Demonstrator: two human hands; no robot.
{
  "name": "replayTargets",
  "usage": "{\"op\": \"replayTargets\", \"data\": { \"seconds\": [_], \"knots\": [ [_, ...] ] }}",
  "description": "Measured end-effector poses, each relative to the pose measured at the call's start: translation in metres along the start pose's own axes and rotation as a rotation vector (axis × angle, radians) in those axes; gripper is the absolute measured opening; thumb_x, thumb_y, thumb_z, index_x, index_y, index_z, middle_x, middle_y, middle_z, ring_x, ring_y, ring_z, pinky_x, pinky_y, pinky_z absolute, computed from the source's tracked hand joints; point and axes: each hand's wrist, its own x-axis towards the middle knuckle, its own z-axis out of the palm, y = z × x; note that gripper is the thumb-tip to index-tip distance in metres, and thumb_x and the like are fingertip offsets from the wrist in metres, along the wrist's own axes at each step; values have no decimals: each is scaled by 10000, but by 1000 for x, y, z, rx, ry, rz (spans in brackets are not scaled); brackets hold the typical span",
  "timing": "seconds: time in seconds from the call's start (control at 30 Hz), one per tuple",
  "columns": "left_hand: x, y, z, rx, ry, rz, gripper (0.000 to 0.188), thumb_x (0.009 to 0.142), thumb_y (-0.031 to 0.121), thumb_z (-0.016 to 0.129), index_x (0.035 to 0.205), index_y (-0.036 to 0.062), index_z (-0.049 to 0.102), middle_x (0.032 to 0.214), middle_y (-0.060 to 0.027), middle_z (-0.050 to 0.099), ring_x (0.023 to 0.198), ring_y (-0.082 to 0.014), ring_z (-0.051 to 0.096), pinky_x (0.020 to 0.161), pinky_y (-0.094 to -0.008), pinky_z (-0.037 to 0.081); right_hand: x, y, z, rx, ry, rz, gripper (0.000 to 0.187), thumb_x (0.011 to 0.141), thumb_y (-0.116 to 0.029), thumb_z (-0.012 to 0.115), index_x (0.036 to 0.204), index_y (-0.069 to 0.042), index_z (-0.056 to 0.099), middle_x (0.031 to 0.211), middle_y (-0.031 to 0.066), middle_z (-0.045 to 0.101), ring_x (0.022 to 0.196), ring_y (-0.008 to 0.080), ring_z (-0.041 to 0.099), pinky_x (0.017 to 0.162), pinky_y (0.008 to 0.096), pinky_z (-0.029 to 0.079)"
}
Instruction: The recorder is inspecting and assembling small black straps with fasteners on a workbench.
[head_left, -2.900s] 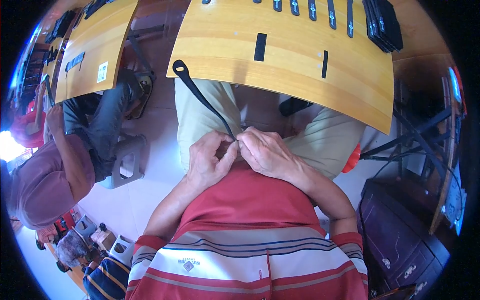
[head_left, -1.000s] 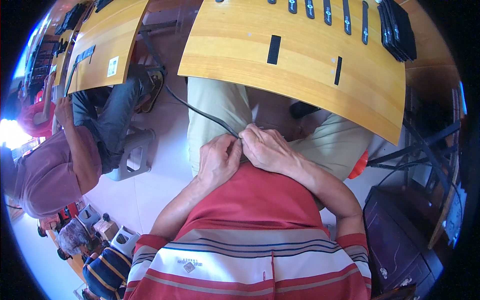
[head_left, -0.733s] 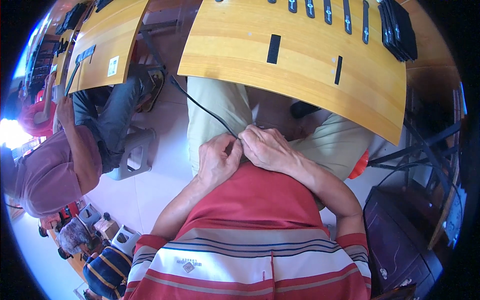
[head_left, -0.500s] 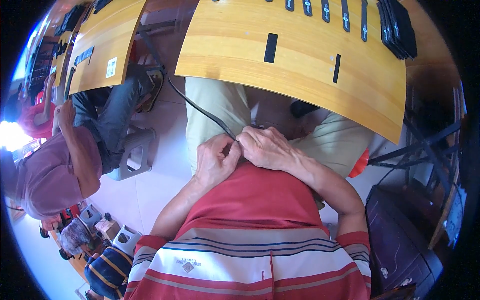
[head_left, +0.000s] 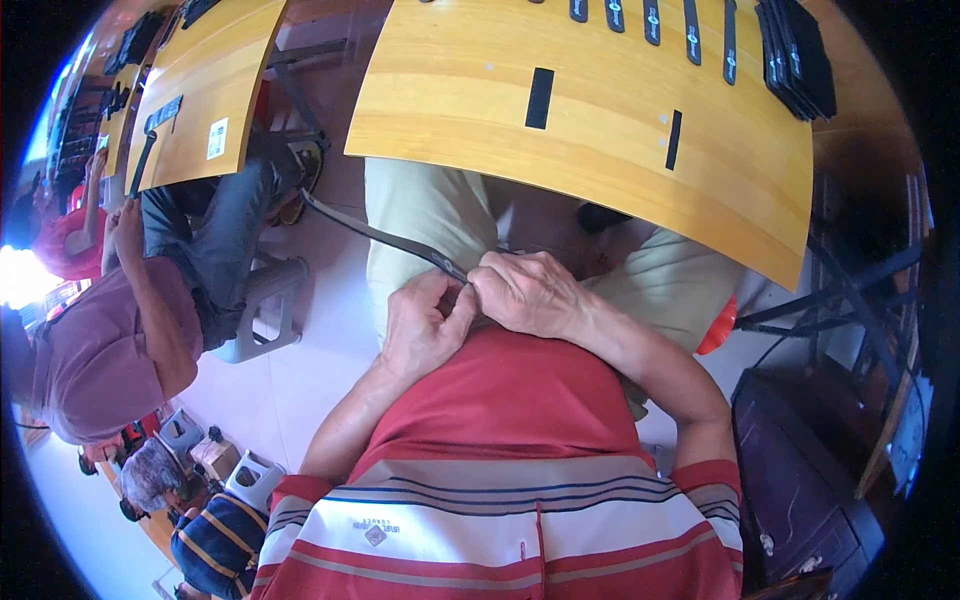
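A long narrow black strap (head_left: 382,237) with light printing near its held end is pinched between my hands, close to my belly and above my lap. My left hand (head_left: 425,318) is closed on it with thumb and forefinger. Knuckles up, my right hand (head_left: 527,293) is closed at the same end, its fingertips against the left ones. The strap's other end sticks out to the left, past my knee, in the air. What the fingertips cover at the held end is hidden.
On the wooden table (head_left: 440,110) ahead lie two black strips (head_left: 540,98), a row of black straps (head_left: 692,35) and a stack of black pieces (head_left: 795,60). A co-worker (head_left: 110,340) sits at another table on the left. A dark box (head_left: 800,480) stands at my right.
The strap has turned: its free end swung left and down, and its printed face now shows near my fingers. My left hand shifted slightly; both hands keep their pinch.
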Motion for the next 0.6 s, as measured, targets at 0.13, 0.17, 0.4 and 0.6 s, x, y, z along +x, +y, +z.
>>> {"op": "replayTargets", "data": {
  "seconds": [0.13, 0.17, 0.4, 0.6],
  "knots": [
    [1, 6, -3, 50, -23, -36, 104, 907, 96, 700, 889, -4, 674, 786, -193, 671, 682, -375, 670, 617, -432, 528, -1, -8, 1, 54, -3, 182, 150, 889, -72, 680, 952, -32, 549, 816, 123, 596, 713, 326, 680, 572, 444, 555],
    [1, 5, -2, 50, -23, -37, 104, 907, 96, 700, 889, -4, 674, 786, -193, 671, 682, -375, 670, 617, -432, 528, -1, -9, 1, 55, -3, 182, 150, 889, -72, 680, 952, -32, 549, 816, 123, 596, 713, 326, 680, 572, 444, 555],
    [2, -3, 4, 159, 34, 129, 87, 894, 90, 699, 904, 12, 663, 762, -201, 648, 692, -407, 656, 633, -476, 526, -5, -6, 10, 137, -42, 288, 127, 916, -82, 658, 952, -25, 551, 837, 150, 612, 747, 371, 678, 604, 482, 554],
    [2, -6, 3, 147, 19, 146, 71, 873, 68, 699, 867, 16, 652, 717, -189, 624, 644, -396, 640, 598, -476, 514, -3, -3, 11, 150, 1, 215, 144, 876, -72, 678, 905, -32, 543, 793, 142, 594, 708, 352, 674, 569, 466, 545]
  ]
}}
